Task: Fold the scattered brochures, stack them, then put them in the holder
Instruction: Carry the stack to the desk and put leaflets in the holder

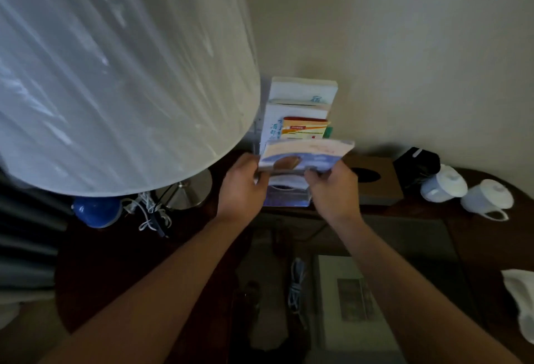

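I hold the stack of folded brochures [306, 154] in both hands just above the front pocket of the clear tiered holder [289, 199], which stands on the dark desk [427, 210] against the wall, between the lamp [124, 74] and the brown tissue box [375, 178]. My left hand [242, 187] pinches the stack's left edge, fingers curled round it; my right hand [332, 190] grips the lower right corner, thumb on top as far as I can tell, though the picture is blurred here. The stack sits tilted, its right end higher than its left. To seat it well, I judge I should level it first, square the loose edges between my palms, then lower the bottom edge straight into the front pocket, in front of the tiers behind, which already hold a yellow leaflet [306, 128] and white booklets [302, 90]. I should keep the pinch firm until the edge meets the pocket floor, or the folds may fan open and catch on the rim.
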A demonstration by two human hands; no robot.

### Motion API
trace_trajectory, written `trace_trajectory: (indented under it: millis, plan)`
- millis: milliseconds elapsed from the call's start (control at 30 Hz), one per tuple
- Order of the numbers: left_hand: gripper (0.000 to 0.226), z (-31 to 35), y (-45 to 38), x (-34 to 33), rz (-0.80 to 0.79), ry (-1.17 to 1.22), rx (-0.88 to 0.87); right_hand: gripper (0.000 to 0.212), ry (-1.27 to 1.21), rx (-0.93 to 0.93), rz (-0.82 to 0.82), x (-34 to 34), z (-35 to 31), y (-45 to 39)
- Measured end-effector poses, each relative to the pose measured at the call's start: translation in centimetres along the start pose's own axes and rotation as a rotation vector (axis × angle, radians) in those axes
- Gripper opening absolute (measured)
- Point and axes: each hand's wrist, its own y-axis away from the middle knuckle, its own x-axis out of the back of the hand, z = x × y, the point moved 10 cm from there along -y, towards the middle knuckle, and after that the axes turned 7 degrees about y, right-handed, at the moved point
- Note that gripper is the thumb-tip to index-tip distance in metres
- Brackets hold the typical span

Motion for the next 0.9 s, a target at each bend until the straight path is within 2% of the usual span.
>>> trace_trajectory:
  millis: [33,100,200,300,433,500,700,900]
  plan:
    - [0.017,1.0,-1.4,-0.3,0.023,-0.018,-0.023,0.004,0.014,0.021,0.006,0.7,-0.2,-1.5]
    - [0.012,1.8,-3.7,-1.1,0.043,-0.044,-0.021,0.024,0.074,0.042,0.016,1.4,-0.5,-4.1]
    - [0.008,0.1,-6.0,-2.9,0.02,-0.083,0.077,0.015,0.127,0.04,-0.021,0.8,0.3,-7.0]
    - [0.013,-2.6,-6.7,-4.4,-0.011,-0.077,0.192,0.022,0.151,0.042,-0.093,-1.2,1.9,-8.6]
    - [0.024,-5.0,-6.1,-6.2,-0.042,-0.087,0.288,0.027,0.096,-0.042,-0.161,-3.8,4.9,-8.9]
    - [0.022,-5.4,-5.9,-6.7,-0.024,-0.138,0.303,0.026,0.11,-0.059,-0.164,-4.6,5.8,-8.9]
    - [0.012,-5.9,-5.1,-6.0,0.071,-0.215,0.324,0.031,0.15,-0.037,-0.157,-5.4,6.3,-8.8]
    - [0.027,-6.8,-3.8,-5.9,0.085,-0.134,0.402,0.021,0.211,-0.001,-0.193,-6.0,6.3,-8.8]
